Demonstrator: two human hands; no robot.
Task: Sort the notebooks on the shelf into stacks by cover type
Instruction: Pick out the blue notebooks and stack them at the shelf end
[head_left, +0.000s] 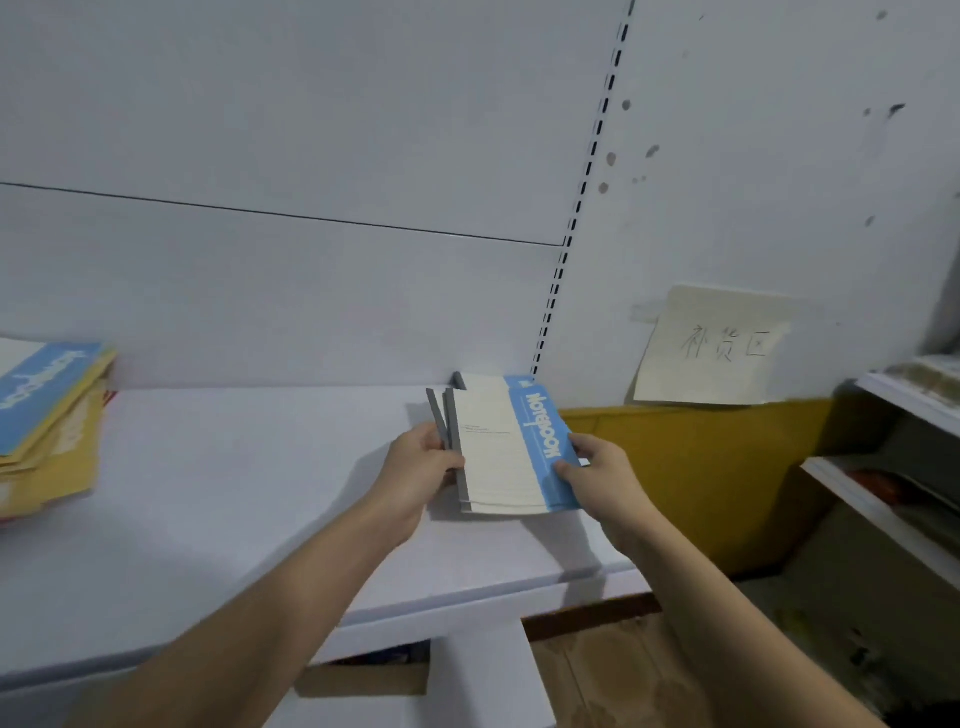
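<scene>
While gripped both sides: top notebooks (498, 447), white w/ blue strip, 2–3 off the right stack (485, 387).

Grip, L: left hand (423, 462) on grey spine edge, thumb over cover, fingers curled under. Clamped on the spines.

Grip, R: right hand (597, 470) at blue-strip edge, thumb on top, fingers beneath. Clamped on same bundle.

Bundle: spines fanned at far-left corner, not squared; near end seems raised off shelf (260, 493), contact can't be told.

Under/behind: more of same cover type, touching back panel (311, 291), right end of shelf, just beside slotted upright (553, 312).

Far left, well apart: mixed pile (47, 415), blue cover on top, yellow/kraft covers below, edges ragged. Unsorted, by the look.

Off-shelf: paper sign (717, 345) on wall, handwritten; yellow board (675, 467) below it; another rack (893, 478) at right.

Step (judged): squaring or setting down white/blue bundle on its own stack. Early-to-mid task, since left pile is mixed.

Next (judged): tap spines flush, lay flat on matching stack, release both hands, then reach across to left pile. Needs even two-sided hold; fanned spines may slip apart if one side loosens first.
</scene>
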